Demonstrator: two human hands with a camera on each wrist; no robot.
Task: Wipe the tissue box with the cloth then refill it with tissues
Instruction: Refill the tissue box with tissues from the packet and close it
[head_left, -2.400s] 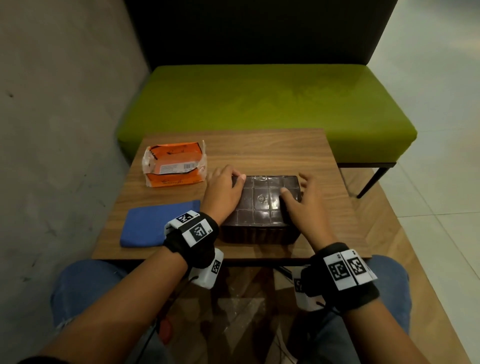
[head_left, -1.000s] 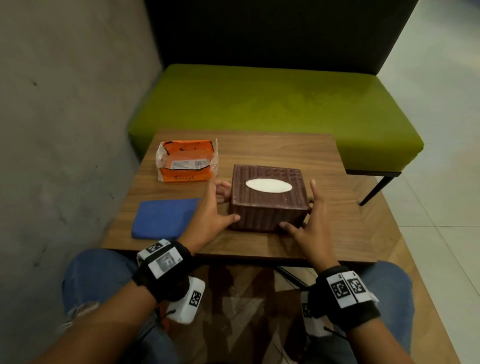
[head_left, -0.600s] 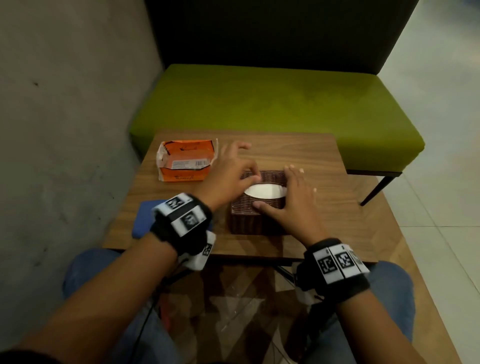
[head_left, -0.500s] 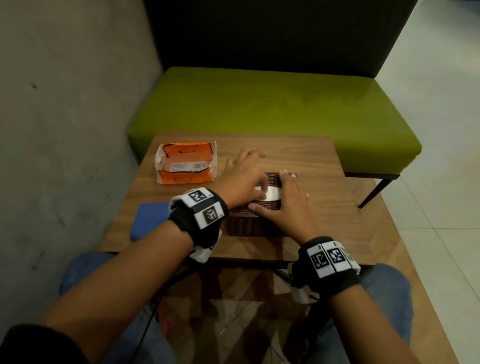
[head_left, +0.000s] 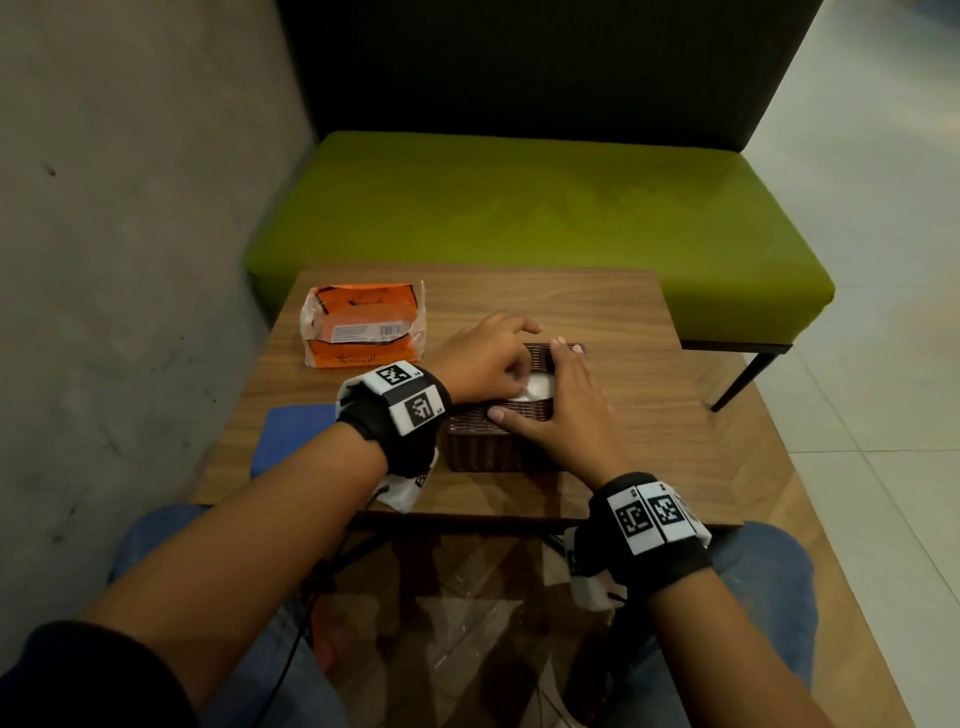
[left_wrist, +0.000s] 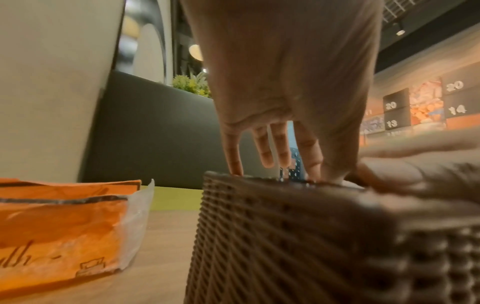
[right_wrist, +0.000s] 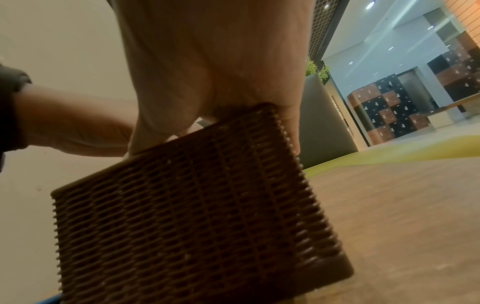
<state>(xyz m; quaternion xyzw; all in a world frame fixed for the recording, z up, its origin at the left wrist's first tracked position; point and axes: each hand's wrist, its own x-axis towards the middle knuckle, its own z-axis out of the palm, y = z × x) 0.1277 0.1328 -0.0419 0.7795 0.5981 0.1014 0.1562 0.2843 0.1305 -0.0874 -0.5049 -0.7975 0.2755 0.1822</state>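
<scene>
- The dark brown woven tissue box (head_left: 501, 441) stands upright on the wooden worktop (head_left: 634, 332), near its front edge, oval opening facing up.
- White tissue (head_left: 537, 387) shows in the opening between the two hands.
- Left hand (head_left: 485, 364): fingers curled over the left end of the opening, apparently pinching the tissue; the left wrist view shows fingertips down on the box top, but the pinch itself is blurred.
- Right hand (head_left: 563, 415): laid flat on the right part of the top, fingers straight, thumb along the near edge, pressing the box down.
- Judged step: drawing the first tissue up through the opening, late in the refill.
- Recommended: keep the right hand's pressure steady so the box does not lift; pull only the top sheet, straight up and slowly, to avoid tearing.
- The orange plastic tissue pack (head_left: 361, 325) lies at far left; the folded blue cloth (head_left: 291, 431) lies at near left, partly behind the left wrist.
</scene>
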